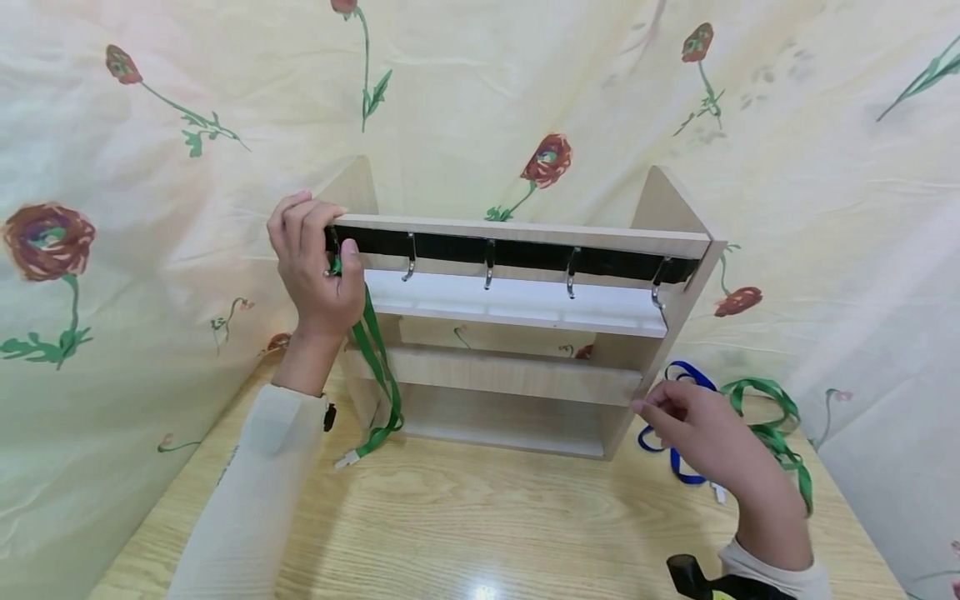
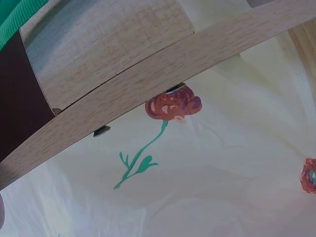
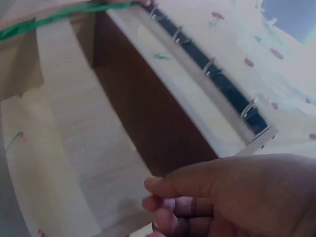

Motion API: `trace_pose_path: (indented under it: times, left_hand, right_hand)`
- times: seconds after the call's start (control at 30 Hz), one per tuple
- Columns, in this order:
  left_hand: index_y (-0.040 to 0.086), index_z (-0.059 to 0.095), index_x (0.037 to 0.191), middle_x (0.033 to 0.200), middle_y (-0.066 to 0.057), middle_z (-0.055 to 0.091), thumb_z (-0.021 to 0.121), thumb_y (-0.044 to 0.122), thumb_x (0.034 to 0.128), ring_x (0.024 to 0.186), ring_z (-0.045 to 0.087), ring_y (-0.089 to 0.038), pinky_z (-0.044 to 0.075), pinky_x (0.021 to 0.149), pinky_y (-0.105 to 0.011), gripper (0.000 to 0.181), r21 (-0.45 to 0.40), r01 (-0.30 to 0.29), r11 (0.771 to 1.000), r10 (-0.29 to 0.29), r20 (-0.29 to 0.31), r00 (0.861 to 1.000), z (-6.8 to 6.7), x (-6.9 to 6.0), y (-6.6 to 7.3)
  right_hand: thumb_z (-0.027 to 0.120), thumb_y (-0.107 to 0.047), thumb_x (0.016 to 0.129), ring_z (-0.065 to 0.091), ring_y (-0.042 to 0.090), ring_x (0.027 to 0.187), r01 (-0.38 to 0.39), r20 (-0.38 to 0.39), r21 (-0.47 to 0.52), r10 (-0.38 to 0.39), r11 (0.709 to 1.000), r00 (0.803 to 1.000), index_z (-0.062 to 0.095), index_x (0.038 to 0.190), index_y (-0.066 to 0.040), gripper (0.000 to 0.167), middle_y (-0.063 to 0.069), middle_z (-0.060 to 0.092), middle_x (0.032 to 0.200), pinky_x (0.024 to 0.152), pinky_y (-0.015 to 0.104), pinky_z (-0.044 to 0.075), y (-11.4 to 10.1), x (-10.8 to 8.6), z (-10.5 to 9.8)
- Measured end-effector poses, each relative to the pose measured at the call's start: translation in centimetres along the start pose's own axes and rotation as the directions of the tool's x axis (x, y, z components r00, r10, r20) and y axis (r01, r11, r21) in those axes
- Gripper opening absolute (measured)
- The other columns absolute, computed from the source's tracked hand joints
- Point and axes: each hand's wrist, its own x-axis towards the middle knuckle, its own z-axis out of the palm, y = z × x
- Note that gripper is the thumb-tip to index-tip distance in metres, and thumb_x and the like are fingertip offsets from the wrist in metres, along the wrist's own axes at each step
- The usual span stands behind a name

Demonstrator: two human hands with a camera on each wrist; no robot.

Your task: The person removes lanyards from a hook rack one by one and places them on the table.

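My left hand (image 1: 318, 262) grips the upper left corner of a wooden shelf rack (image 1: 517, 379), with fingers over the top edge and thumb in front. Beside that thumb a green lanyard (image 1: 381, 433) hangs down from the leftmost hook, which the hand partly hides; its white clip end reaches the table. Along the rack's black strip (image 1: 450, 247) are several metal hooks (image 1: 490, 265). My right hand (image 1: 701, 429) is by the rack's lower right side, its fingers loosely curled with nothing seen between them. Behind it lies a blue lanyard (image 1: 697, 377), partly covered.
Another green lanyard (image 1: 783, 454) lies bunched on the wooden table (image 1: 480, 517) at the right. Flower-printed cloth (image 1: 465, 100) hangs behind the rack and along both sides. A black strap (image 1: 690, 575) sits by my right wrist.
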Motion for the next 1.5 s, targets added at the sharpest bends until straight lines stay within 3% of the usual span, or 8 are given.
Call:
trace_pose_path:
  times: [0.23, 0.47, 0.77, 1.07, 1.17, 1.3, 1.5]
  left_hand:
    - [0.002, 0.067, 0.112, 0.112, -0.022, 0.063, 0.045, 0.035, 0.0912, 0.134, 0.051, -0.036, 0.04, 0.117, -0.048, 0.045, -0.024, -0.019, 1.0, 0.019, -0.009, 1.0, 0.2, 0.4, 0.0]
    - [0.002, 0.067, 0.112, 0.111, -0.022, 0.064, 0.045, 0.034, 0.0906, 0.134, 0.051, -0.036, 0.042, 0.114, -0.048, 0.044, -0.023, -0.02, 1.0, 0.019, -0.014, 1.0, 0.2, 0.3, 0.0]
    - [0.001, 0.066, 0.112, 0.112, -0.021, 0.063, 0.045, 0.034, 0.0908, 0.134, 0.05, -0.037, 0.04, 0.117, -0.049, 0.044, -0.029, -0.018, 0.999, 0.017, -0.005, 1.0, 0.2, 0.0, 0.0]
    - [0.001, 0.067, 0.113, 0.111, -0.021, 0.063, 0.048, 0.035, 0.0897, 0.133, 0.05, -0.038, 0.034, 0.122, -0.048, 0.045, -0.053, -0.027, 0.998, 0.029, 0.04, 0.999, -0.3, 0.1, 0.0]
    - [0.001, 0.069, 0.112, 0.11, -0.022, 0.064, 0.046, 0.049, 0.0958, 0.131, 0.051, -0.039, 0.03, 0.124, -0.048, 0.055, -0.098, -0.019, 0.995, 0.026, 0.072, 0.997, -0.7, 0.3, 0.1]
    - [-0.002, 0.073, 0.111, 0.109, -0.023, 0.067, 0.032, 0.076, 0.1011, 0.13, 0.051, -0.041, 0.029, 0.123, -0.047, 0.088, -0.185, 0.014, 0.983, 0.006, 0.105, 0.994, -1.3, 0.7, 0.4]
    - [-0.004, 0.078, 0.108, 0.104, -0.026, 0.073, 0.03, 0.073, 0.1023, 0.126, 0.056, -0.043, 0.029, 0.121, -0.042, 0.09, -0.24, 0.061, 0.969, -0.03, 0.13, 0.991, -2.2, 1.4, 0.7]
  right_hand:
    - [0.063, -0.026, 0.106, 0.056, 0.009, 0.066, 0.101, -0.076, 0.023, -0.099, 0.995, 0.992, 0.073, 0.105, -0.015, 0.015, 0.001, 0.064, 0.081, 0.057, 0.026, 0.048, -2.6, -0.8, 0.7]
    - [0.065, -0.025, 0.105, 0.055, 0.009, 0.068, 0.24, -0.101, 0.111, -0.23, 0.964, 0.968, 0.073, 0.102, -0.019, 0.011, -0.003, 0.064, 0.08, 0.057, 0.025, 0.048, -5.6, -0.9, 2.9]
    - [0.067, -0.024, 0.103, 0.054, 0.008, 0.065, 0.307, -0.13, 0.193, -0.286, 0.932, 0.949, 0.073, 0.099, -0.021, 0.008, -0.005, 0.06, 0.078, 0.056, 0.024, 0.047, -7.9, -0.4, 4.9]
    - [0.068, -0.017, 0.102, 0.052, 0.008, 0.066, 0.442, -0.206, 0.22, -0.401, 0.87, 0.893, 0.072, 0.098, -0.022, 0.007, -0.007, 0.059, 0.08, 0.058, 0.023, 0.046, -10.2, 1.3, 6.9]
    - [0.068, -0.018, 0.102, 0.051, 0.009, 0.067, 0.464, -0.197, 0.255, -0.425, 0.848, 0.884, 0.072, 0.102, -0.023, 0.006, -0.006, 0.06, 0.083, 0.058, 0.023, 0.046, -11.3, 1.9, 7.7]
    - [0.067, -0.019, 0.102, 0.052, 0.009, 0.069, 0.469, -0.156, 0.315, -0.443, 0.825, 0.883, 0.072, 0.113, -0.02, 0.012, -0.004, 0.064, 0.092, 0.061, 0.023, 0.048, -12.7, 2.7, 9.1]
    - [0.065, -0.019, 0.103, 0.053, 0.007, 0.07, 0.47, -0.087, 0.374, -0.474, 0.799, 0.876, 0.067, 0.137, -0.01, 0.035, -0.001, 0.064, 0.097, 0.063, 0.023, 0.049, -14.5, 4.0, 11.7]
